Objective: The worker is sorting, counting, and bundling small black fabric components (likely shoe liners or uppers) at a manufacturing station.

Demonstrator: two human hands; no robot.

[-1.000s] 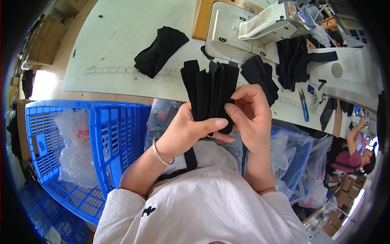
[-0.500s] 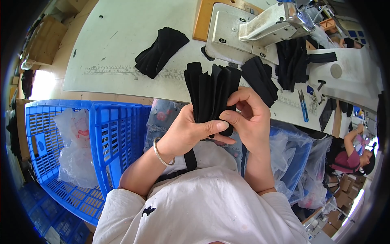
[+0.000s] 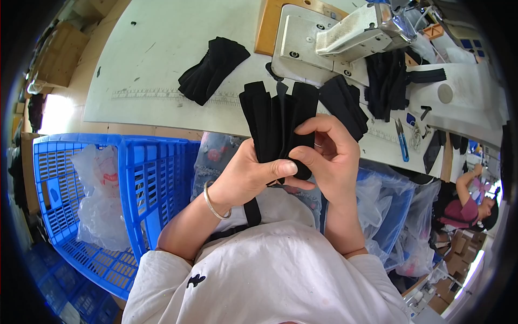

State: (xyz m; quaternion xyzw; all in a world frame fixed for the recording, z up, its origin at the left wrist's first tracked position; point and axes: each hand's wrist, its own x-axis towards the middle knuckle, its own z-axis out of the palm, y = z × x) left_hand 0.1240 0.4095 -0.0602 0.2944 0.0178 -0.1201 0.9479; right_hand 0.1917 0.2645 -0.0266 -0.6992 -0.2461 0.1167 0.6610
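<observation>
My left hand (image 3: pixel 251 171) is closed round the lower part of a bundle of black fabric strips (image 3: pixel 263 121), its thumb lying across the front. The strips stand upright and fan apart at the top. At the bundle's right side, my right hand (image 3: pixel 330 147) pinches some of the strips between thumb and fingers. A folded stack of black strips (image 3: pixel 213 70) lies on the white table (image 3: pixel 156 59) to the left. Another black stack (image 3: pixel 345 105) rests just beyond my right hand, close to the sewing machine (image 3: pixel 350 38).
Left of me stands a blue plastic crate (image 3: pixel 124 178) holding a clear plastic bag (image 3: pixel 100 194). Blue-handled thread snips (image 3: pixel 403 141) lie on the table at right, near more black strips (image 3: pixel 387 86). Plastic bags (image 3: pixel 372 205) hang below the table's edge. Another person (image 3: pixel 464 208) is at far right.
The strips have spread wider at the top, with a gap opening in the middle of the bundle. My right fingers have shifted slightly left; both hands keep their hold.
</observation>
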